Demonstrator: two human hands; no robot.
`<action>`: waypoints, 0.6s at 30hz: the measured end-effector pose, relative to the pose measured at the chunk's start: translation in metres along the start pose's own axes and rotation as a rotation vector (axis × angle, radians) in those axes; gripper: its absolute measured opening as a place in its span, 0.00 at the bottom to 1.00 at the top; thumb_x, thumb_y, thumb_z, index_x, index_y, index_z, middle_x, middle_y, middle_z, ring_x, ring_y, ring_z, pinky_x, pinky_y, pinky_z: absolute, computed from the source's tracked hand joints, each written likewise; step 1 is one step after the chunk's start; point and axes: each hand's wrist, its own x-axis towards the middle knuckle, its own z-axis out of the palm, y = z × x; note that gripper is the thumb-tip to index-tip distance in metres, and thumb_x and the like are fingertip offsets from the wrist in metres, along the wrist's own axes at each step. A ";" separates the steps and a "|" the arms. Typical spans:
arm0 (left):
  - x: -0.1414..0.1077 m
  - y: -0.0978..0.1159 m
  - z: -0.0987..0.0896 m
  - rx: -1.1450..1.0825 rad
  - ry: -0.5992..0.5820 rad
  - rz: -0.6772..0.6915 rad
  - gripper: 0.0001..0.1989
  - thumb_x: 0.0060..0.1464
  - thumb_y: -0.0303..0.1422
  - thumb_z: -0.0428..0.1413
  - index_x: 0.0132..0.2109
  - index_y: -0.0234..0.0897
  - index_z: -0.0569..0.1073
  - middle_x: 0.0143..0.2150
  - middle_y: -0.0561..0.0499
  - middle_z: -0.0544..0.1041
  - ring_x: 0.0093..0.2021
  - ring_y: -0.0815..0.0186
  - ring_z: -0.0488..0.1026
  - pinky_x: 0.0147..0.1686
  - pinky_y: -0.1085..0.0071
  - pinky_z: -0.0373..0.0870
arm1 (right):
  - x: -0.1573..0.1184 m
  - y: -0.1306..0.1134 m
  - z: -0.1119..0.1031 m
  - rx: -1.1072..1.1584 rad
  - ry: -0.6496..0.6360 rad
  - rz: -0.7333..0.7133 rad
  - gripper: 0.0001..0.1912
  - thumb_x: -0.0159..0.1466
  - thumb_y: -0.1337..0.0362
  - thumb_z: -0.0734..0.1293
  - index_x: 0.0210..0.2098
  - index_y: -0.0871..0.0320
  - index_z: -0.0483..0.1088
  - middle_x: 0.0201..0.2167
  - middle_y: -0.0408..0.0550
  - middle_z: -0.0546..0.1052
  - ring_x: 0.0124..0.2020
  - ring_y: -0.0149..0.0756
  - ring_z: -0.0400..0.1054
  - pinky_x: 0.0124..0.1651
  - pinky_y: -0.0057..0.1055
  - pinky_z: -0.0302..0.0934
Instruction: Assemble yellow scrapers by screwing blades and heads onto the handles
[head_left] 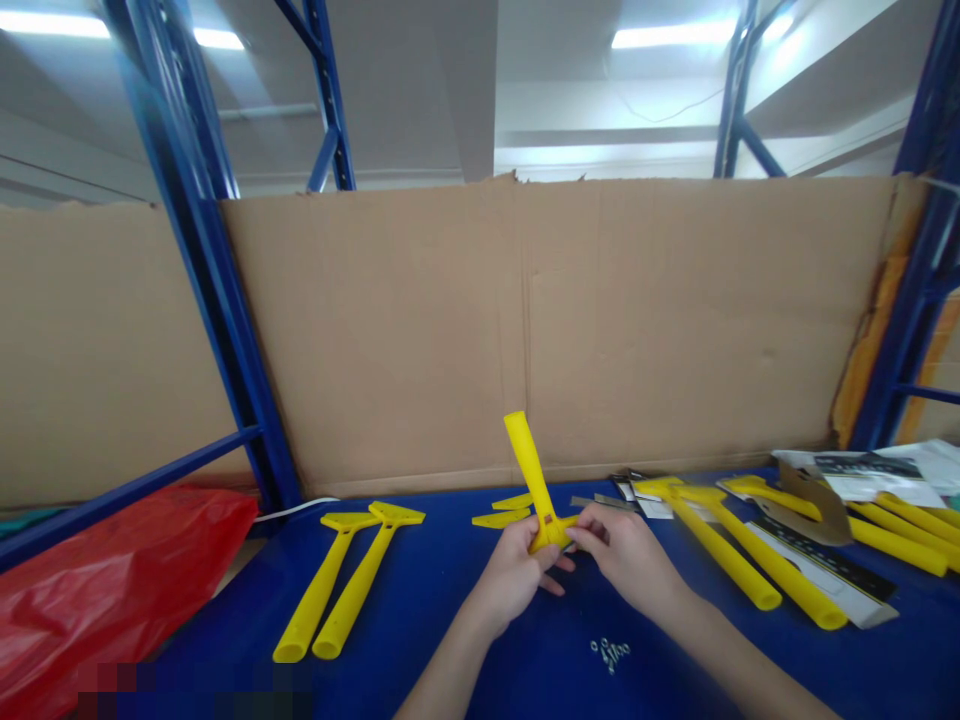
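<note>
A yellow plastic scraper (529, 455) is held up over the middle of the blue table, its round handle pointing up and leaning left. My left hand (514, 575) is closed around the left side of its flared head. At the head's right corner, my right hand (619, 545) is closed in a pinch; its fingertips hide whether a small part is also between them. Just behind lie flat yellow head plates (501, 519). Thin metal blades (602, 501) rest behind my right hand. A small pile of metal nuts and screws (610, 654) lies in front of my hands.
Two yellow scrapers (358, 585) lie on the left of the blue table (427, 610). More yellow scrapers (739, 555) lie at the right, beside printed packaging (825, 570) and a cardboard piece (814, 505). A red plastic bag (124, 570) is far left. A cardboard panel (405, 330) stands behind.
</note>
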 end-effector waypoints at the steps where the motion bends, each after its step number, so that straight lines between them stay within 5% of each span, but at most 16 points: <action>1: 0.000 0.000 0.000 0.004 0.000 0.000 0.23 0.39 0.41 0.62 0.41 0.31 0.70 0.38 0.44 0.73 0.35 0.63 0.72 0.25 0.73 0.67 | 0.000 0.000 0.001 0.031 0.007 0.015 0.11 0.61 0.61 0.62 0.23 0.54 0.68 0.24 0.43 0.79 0.25 0.35 0.70 0.27 0.28 0.58; 18: -0.002 0.004 0.002 -0.074 -0.012 0.007 0.25 0.38 0.42 0.64 0.41 0.31 0.72 0.39 0.43 0.75 0.35 0.64 0.73 0.26 0.74 0.68 | 0.003 0.002 -0.002 0.049 0.085 0.031 0.13 0.58 0.58 0.64 0.20 0.53 0.62 0.18 0.40 0.75 0.21 0.33 0.67 0.24 0.28 0.56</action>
